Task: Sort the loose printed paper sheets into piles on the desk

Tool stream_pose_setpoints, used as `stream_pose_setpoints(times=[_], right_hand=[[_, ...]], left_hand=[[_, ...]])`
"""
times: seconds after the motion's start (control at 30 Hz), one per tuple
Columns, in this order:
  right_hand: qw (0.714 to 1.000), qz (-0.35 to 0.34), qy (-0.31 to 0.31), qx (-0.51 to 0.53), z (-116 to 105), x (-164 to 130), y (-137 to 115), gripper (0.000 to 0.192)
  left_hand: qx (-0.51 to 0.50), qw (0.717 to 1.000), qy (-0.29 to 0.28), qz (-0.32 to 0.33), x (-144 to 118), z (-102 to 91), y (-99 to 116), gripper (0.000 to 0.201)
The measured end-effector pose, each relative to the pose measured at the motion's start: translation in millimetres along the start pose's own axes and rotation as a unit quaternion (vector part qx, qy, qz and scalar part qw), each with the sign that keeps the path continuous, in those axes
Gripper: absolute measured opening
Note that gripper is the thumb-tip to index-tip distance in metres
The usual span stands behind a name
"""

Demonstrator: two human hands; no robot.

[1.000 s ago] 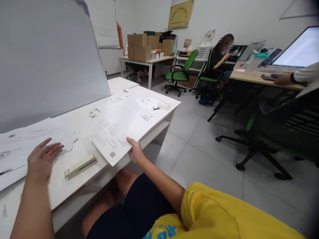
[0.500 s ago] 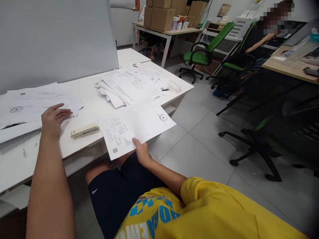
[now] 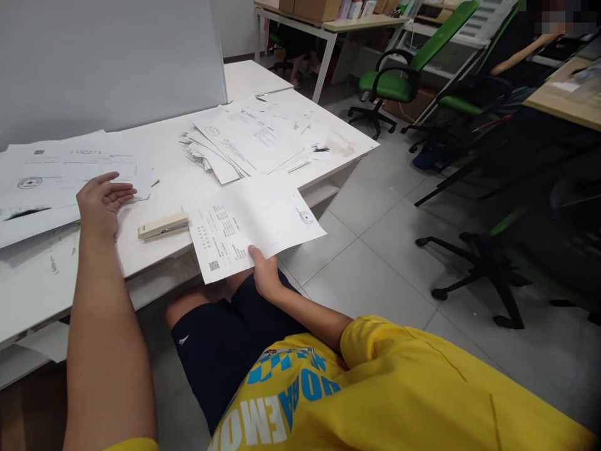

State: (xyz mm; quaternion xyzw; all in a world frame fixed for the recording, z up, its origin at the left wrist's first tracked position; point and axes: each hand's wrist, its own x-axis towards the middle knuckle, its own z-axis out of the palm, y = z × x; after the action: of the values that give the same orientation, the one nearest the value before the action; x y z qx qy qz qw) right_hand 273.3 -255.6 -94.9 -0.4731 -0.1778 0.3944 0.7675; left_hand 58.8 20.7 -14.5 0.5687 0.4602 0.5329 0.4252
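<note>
Paper (image 3: pixel 277 210) sits clamped in the right hand (image 3: pixel 267 275), thumb on top by the edge closest to the wearer, and on my feed it lies across the near edge of the white surface (image 3: pixel 164 153), its closer part out over the lap. To carry it well, I'd pinch firmly enough that it can't swivel, but lightly enough that the thumb leaves no crease. I'd also tilt it a little upward, so the unsupported side with the round stamp (image 3: pixel 306 217) doesn't sag, and clear the stapler (image 3: pixel 163 227) by the near edge.

The left hand (image 3: pixel 104 203) is empty, fingers loosely bent and apart, over the near side of the left pile (image 3: pixel 79 163); I can't tell whether it rests there or hovers. If it's meant to steady those sheets, flat fingertips would serve better.

I can't make out the fine print, nor whether the right hand grips one sheet or several. Its other fingers are hidden underneath. The right pile (image 3: pixel 248 141), towards the far right corner, is too jumbled for me to count. The left pile runs out of frame, and a co-worker's arm (image 3: pixel 523 57) is cut off at upper right.
</note>
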Motion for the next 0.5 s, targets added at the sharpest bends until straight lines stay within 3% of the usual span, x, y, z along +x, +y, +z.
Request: stream_pose_setpoints(times=[0.3,0.5], right_hand=[[0.999,0.030,-0.010,-0.027,3.2,-8.8,-2.0,0.063],[0.998,0.043,-0.047,-0.022,1.5,-10.3,4.1,0.059]], left_hand=[[0.010,1.000,-0.013,0.000,-3.8,3.0,0.0,0.037],[0.028,0.999,-0.022,-0.003,-7.5,2.4,-0.2,0.034]])
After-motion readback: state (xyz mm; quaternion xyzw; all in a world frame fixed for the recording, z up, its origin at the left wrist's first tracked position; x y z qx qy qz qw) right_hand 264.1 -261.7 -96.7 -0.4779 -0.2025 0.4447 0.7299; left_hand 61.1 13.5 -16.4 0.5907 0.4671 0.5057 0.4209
